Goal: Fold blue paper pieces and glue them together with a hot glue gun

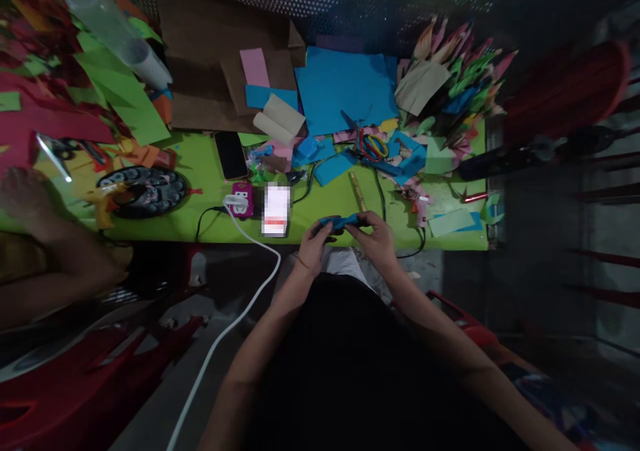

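Between my two hands, at the front edge of the green table (330, 201), is a small folded piece of blue paper (341, 223). My left hand (314, 241) pinches its left end, and my right hand (374, 236) has the right end between thumb and fingers. Just beyond my right hand lies a thin yellowish stick (358, 191). A lit phone (276, 210), its screen blurred out, rests left of my left hand. Farther right on the table is a pink glue gun (421, 210) with its cord over the front edge.
Scissors (373, 143) lie among blue scraps. Blue sheets (345, 91) and brown sheets (200, 58) cover the back. Paper flowers (465, 78) stand back right. A pink power strip (243, 200) feeds a white cable (225, 334). At far left is another person's arm (55, 264).
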The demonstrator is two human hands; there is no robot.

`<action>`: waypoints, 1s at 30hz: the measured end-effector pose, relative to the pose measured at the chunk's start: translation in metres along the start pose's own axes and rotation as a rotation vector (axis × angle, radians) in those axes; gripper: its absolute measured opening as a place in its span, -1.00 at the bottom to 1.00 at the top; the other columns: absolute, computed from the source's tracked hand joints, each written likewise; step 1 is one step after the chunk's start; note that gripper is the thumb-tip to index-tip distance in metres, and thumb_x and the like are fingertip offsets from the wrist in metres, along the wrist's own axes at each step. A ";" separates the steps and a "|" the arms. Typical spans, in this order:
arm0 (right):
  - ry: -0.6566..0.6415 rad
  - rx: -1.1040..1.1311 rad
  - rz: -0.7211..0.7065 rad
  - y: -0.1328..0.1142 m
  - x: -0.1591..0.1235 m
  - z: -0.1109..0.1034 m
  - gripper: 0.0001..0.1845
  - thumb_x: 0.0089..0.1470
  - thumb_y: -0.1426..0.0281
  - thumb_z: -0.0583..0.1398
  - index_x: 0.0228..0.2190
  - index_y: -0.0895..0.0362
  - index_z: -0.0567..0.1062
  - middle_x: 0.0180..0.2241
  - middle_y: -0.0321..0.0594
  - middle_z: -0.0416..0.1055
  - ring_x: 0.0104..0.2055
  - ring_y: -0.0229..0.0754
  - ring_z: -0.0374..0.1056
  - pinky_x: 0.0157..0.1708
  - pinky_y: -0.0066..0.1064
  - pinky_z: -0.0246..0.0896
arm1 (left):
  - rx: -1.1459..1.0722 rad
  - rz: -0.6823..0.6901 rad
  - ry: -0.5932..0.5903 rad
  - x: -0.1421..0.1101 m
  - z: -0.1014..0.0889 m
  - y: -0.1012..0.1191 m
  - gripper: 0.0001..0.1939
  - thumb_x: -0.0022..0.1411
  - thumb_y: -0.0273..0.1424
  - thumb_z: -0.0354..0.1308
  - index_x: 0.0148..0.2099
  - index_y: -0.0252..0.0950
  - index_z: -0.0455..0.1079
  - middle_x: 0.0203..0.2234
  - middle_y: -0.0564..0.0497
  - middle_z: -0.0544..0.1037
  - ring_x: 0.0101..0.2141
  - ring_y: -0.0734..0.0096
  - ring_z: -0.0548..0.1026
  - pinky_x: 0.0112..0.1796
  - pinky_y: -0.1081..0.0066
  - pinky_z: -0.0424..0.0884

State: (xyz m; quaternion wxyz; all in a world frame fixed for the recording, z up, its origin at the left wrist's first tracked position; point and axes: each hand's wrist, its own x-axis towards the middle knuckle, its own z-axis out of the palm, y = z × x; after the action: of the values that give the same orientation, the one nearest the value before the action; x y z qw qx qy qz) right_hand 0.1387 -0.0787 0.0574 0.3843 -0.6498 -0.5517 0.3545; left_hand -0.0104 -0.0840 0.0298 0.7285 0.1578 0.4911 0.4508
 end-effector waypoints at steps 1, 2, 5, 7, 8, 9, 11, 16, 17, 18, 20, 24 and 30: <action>0.018 0.005 0.010 0.001 0.000 0.002 -0.76 0.01 0.16 0.30 -0.41 0.07 0.49 -0.43 -0.27 0.44 -0.34 -0.16 0.34 -0.29 -0.30 0.27 | 0.000 0.009 -0.009 -0.001 0.001 0.001 -0.59 0.01 -0.11 0.38 -0.17 -0.27 0.55 -0.31 -0.01 0.64 -0.33 0.40 0.56 -0.29 0.42 0.38; 0.035 0.007 0.019 0.002 0.000 0.003 -0.75 0.00 0.16 0.30 -0.41 0.07 0.48 -0.44 -0.27 0.43 -0.35 -0.16 0.33 -0.30 -0.30 0.27 | 0.007 0.021 -0.021 -0.002 0.001 0.002 -0.59 0.01 -0.11 0.39 -0.16 -0.27 0.55 -0.31 -0.01 0.64 -0.32 0.40 0.56 -0.28 0.42 0.38; 0.068 -0.005 0.036 0.005 -0.001 0.007 -0.75 -0.01 0.16 0.30 -0.41 0.07 0.47 -0.45 -0.29 0.42 -0.37 -0.18 0.31 -0.32 -0.31 0.26 | 0.035 0.071 -0.045 -0.004 0.003 0.003 -0.57 -0.06 -0.16 0.45 -0.16 -0.26 0.56 -0.31 0.00 0.63 -0.29 0.41 0.55 -0.22 0.40 0.39; 0.074 -0.007 0.046 0.006 -0.001 0.010 -0.76 -0.01 0.17 0.29 -0.41 0.07 0.46 -0.44 -0.29 0.42 -0.39 -0.19 0.30 -0.33 -0.32 0.26 | 0.043 0.099 -0.037 -0.004 0.003 0.002 -0.57 -0.09 -0.19 0.47 -0.17 -0.27 0.56 -0.30 0.00 0.63 -0.27 0.41 0.53 -0.17 0.38 0.39; 0.073 -0.002 0.049 0.006 -0.001 0.011 -0.76 -0.01 0.17 0.29 -0.40 0.07 0.46 -0.44 -0.28 0.42 -0.39 -0.19 0.30 -0.34 -0.32 0.26 | 0.044 0.109 -0.025 -0.003 0.003 0.001 -0.58 -0.09 -0.19 0.47 -0.18 -0.27 0.56 -0.30 0.00 0.64 -0.27 0.41 0.53 -0.15 0.36 0.39; 0.072 0.008 0.048 0.006 -0.001 0.012 -0.76 -0.01 0.18 0.29 -0.40 0.08 0.46 -0.44 -0.29 0.42 -0.40 -0.20 0.30 -0.35 -0.32 0.25 | 0.047 0.114 -0.014 -0.003 0.003 0.001 -0.59 -0.08 -0.19 0.47 -0.19 -0.28 0.57 -0.30 -0.01 0.64 -0.27 0.40 0.53 -0.14 0.35 0.39; 0.064 0.024 0.030 0.006 -0.001 0.012 -0.77 -0.01 0.19 0.29 -0.40 0.08 0.46 -0.45 -0.29 0.41 -0.40 -0.19 0.31 -0.36 -0.33 0.25 | 0.050 0.109 0.007 -0.002 0.001 -0.001 -0.59 -0.07 -0.18 0.45 -0.19 -0.28 0.57 -0.28 -0.02 0.64 -0.26 0.39 0.53 -0.15 0.34 0.39; 0.023 -0.043 -0.081 0.003 0.001 0.007 -0.89 0.06 0.28 0.25 -0.39 0.06 0.50 -0.44 -0.27 0.45 -0.35 -0.16 0.35 -0.34 -0.32 0.25 | -0.041 0.001 0.018 0.001 -0.004 -0.002 -0.47 -0.14 -0.19 0.50 -0.09 -0.25 0.53 -0.18 -0.06 0.64 -0.22 0.32 0.58 -0.18 0.35 0.40; 0.012 -0.073 -0.104 0.003 0.001 0.006 -0.92 0.08 0.31 0.24 -0.39 0.05 0.51 -0.43 -0.26 0.47 -0.33 -0.14 0.36 -0.32 -0.30 0.26 | -0.067 -0.031 0.008 0.001 -0.003 -0.003 -0.45 -0.13 -0.18 0.50 -0.08 -0.25 0.52 -0.18 -0.06 0.64 -0.22 0.31 0.59 -0.18 0.34 0.41; 0.002 -0.108 -0.128 0.003 0.001 0.006 -0.94 0.09 0.33 0.23 -0.39 0.04 0.51 -0.41 -0.25 0.48 -0.31 -0.12 0.37 -0.30 -0.28 0.27 | -0.092 -0.066 -0.002 0.001 -0.002 -0.003 -0.45 -0.11 -0.17 0.49 -0.07 -0.25 0.52 -0.19 -0.06 0.63 -0.23 0.30 0.60 -0.18 0.33 0.41; -0.024 -0.183 -0.180 0.004 -0.002 0.007 -0.94 0.09 0.40 0.22 -0.39 0.03 0.53 -0.38 -0.22 0.51 -0.25 -0.08 0.39 -0.22 -0.22 0.29 | -0.136 -0.129 -0.011 0.001 0.001 -0.006 -0.48 -0.06 -0.17 0.46 -0.06 -0.26 0.51 -0.21 -0.05 0.64 -0.25 0.32 0.60 -0.18 0.32 0.44; -0.107 -0.282 -0.284 0.006 -0.012 0.010 -0.86 0.11 0.45 0.20 -0.32 0.03 0.57 -0.30 -0.17 0.55 -0.20 -0.04 0.41 -0.14 -0.15 0.29 | -0.117 -0.116 0.051 0.005 0.005 -0.012 -0.58 -0.03 -0.26 0.43 -0.10 -0.28 0.52 -0.24 -0.01 0.64 -0.25 0.39 0.58 -0.15 0.38 0.47; -0.122 -0.249 -0.213 0.018 -0.017 -0.001 -0.88 0.13 0.32 0.24 -0.26 0.02 0.57 -0.31 -0.18 0.54 -0.23 -0.07 0.42 -0.22 -0.22 0.34 | 0.318 -0.023 0.163 0.024 -0.006 -0.012 -0.71 0.15 -0.40 0.18 -0.07 -0.30 0.55 -0.30 -0.01 0.64 -0.33 0.39 0.56 -0.22 0.37 0.51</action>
State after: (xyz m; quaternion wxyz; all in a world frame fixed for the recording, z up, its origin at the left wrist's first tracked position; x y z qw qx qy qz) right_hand 0.1449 -0.0973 0.0425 0.3023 -0.6076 -0.6792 0.2796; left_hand -0.0066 -0.0721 0.0052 0.6571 0.2282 0.6155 0.3706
